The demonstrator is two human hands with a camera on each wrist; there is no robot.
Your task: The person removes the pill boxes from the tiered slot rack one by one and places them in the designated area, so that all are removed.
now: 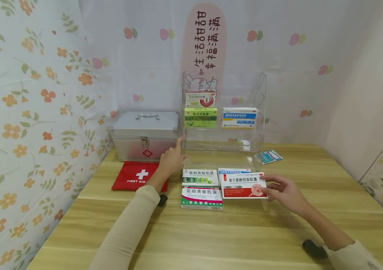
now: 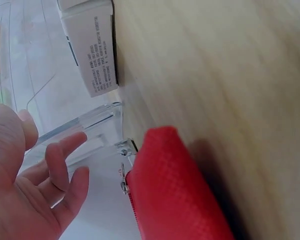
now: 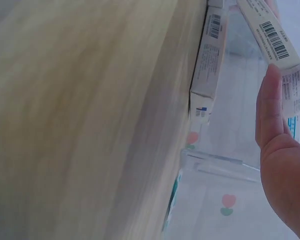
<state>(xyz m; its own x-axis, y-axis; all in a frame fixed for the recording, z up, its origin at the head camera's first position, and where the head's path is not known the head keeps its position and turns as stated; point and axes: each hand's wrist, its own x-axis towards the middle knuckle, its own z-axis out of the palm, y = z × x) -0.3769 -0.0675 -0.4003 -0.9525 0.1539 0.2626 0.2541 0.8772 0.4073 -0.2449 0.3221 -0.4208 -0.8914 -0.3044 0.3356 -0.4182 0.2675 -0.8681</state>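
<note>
My right hand pinches a white and red medicine box by its right end, thumb in front and fingers behind. In the right wrist view the box is raised and tilted, barcode side showing. A blue and white medicine box is partly hidden behind it. At the lower left side of a clear acrylic display rack is my left hand, index finger extended along its edge. In the left wrist view its other fingers are loosely bent beside the clear side panel, holding no box.
Two white medicine boxes lie before the rack. Its shelves bear a red-and-white box, a green box and a blue-white box. Leftward are a silver first-aid case and red pouch; a teal packet lies right.
</note>
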